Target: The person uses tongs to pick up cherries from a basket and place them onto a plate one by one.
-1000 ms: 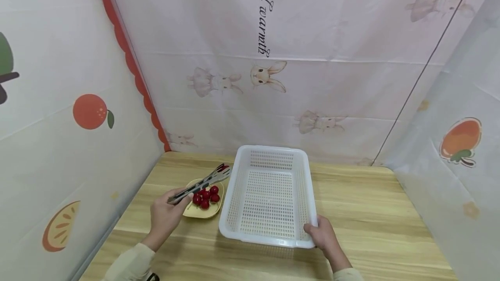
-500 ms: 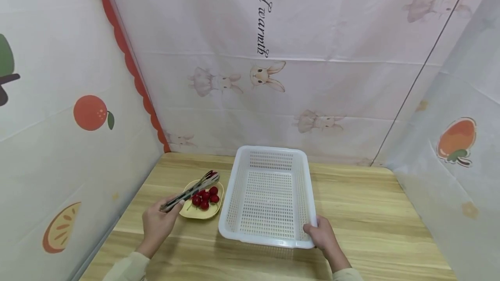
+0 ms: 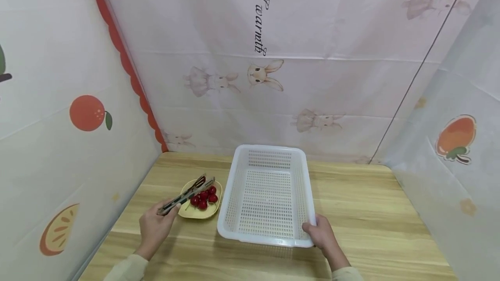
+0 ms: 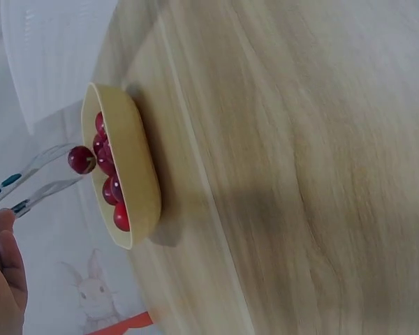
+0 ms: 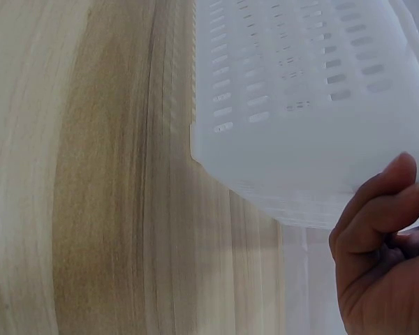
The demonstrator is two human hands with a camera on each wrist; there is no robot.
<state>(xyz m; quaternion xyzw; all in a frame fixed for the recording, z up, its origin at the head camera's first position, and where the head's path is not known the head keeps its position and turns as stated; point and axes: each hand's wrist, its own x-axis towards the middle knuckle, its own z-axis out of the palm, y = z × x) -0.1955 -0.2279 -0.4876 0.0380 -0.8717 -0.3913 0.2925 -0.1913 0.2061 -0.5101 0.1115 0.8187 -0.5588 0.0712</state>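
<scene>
In my left hand [image 3: 155,224] I hold metal tongs [image 3: 174,202] with dark grip patches. Between the tong tips is one dark red cherry [image 4: 82,160], just over the rim of a small yellow dish [image 4: 141,171]. Several more cherries [image 3: 203,200] lie in that dish, some with stems. My right hand [image 3: 323,234] grips the near right corner of a white plastic basket [image 3: 266,239] with slotted walls, thumb over the rim and fingers curled beneath it. No fruit shows inside the basket.
The dish and basket are side by side on a wood-grain table [image 3: 371,211]. Printed cloth walls [image 3: 336,81] stand at the back and on both sides, the left one [image 3: 35,164] close to the table's edge.
My left hand and the tongs have drawn back leftward and lower, from beside the basket's rim to over the yellow dish, the cherry still between the tips. My right hand keeps its hold.
</scene>
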